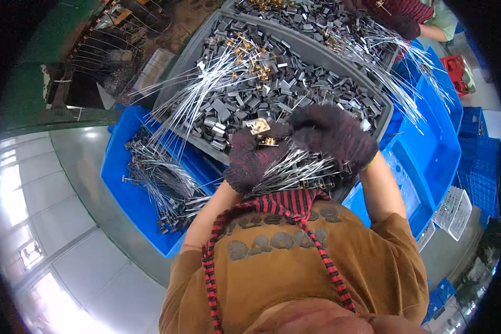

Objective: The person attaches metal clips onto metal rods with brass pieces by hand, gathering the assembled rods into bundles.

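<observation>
Two gloved hands at the near rim of a grey bin. Left hand, dark knit glove: grip closed around a bundle of thin metal rods, which fans toward the right; a small brass clip sits at its fingertips. Right hand, same glove: curled over the bundle's far end, touching it; whether its grip is fully closed cannot be told.

Grey bin: filled with small grey metal blocks, loose rods with brass ends lying across them toward its left edge.

Blue tray, left of the bin, touching it: heap of finished rod pieces.

Blue bin, right side: bare interior, open room.

Another person's gloved hand at the far right corner holds more rods.

Hands crowd the bin's near edge.
</observation>
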`<state>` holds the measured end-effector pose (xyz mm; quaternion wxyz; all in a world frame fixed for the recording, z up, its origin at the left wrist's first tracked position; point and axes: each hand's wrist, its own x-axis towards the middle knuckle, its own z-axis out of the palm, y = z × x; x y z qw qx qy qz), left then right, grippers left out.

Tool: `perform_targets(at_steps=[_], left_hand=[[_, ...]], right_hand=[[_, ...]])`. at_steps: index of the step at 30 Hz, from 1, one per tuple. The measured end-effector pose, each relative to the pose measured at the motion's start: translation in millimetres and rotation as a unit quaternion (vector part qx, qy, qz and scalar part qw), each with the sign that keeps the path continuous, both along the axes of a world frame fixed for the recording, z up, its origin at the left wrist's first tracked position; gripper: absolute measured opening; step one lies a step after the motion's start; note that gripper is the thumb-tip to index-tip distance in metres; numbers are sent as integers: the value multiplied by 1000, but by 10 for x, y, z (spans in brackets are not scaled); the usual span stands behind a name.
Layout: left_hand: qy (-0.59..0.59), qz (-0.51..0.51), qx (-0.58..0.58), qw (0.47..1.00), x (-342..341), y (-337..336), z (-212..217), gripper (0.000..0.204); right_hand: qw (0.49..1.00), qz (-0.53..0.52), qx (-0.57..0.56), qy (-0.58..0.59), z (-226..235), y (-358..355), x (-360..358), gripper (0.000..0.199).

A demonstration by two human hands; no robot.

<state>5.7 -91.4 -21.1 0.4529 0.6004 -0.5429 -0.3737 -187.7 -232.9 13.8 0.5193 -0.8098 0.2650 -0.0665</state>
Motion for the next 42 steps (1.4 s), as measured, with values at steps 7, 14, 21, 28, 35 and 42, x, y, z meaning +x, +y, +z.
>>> perform_targets(at_steps=[7, 14, 21, 28, 35, 42], left_hand=[[219, -24, 65, 973, -35, -56, -66, 26], [385, 3, 205, 900, 50, 52, -94, 34], [417, 64, 122, 899, 20, 237, 98, 39], [366, 76, 116, 920, -24, 294, -35, 43], [324, 89, 79, 938, -116, 269, 109, 15], [284, 82, 91, 951, -146, 308, 201, 24]], right_hand=[[953, -43, -248, 166, -901, -981, 633, 37], [900, 104, -296, 302, -1545, -1164, 1087, 39], [945, -183, 271, 2, -764, -1052, 361, 32], [924, -105, 340, -141, -201, -396, -200, 22], [860, 50, -433, -265, -331, 252, -215, 27], [968, -56, 154, -188, -101, 703, -50, 32]])
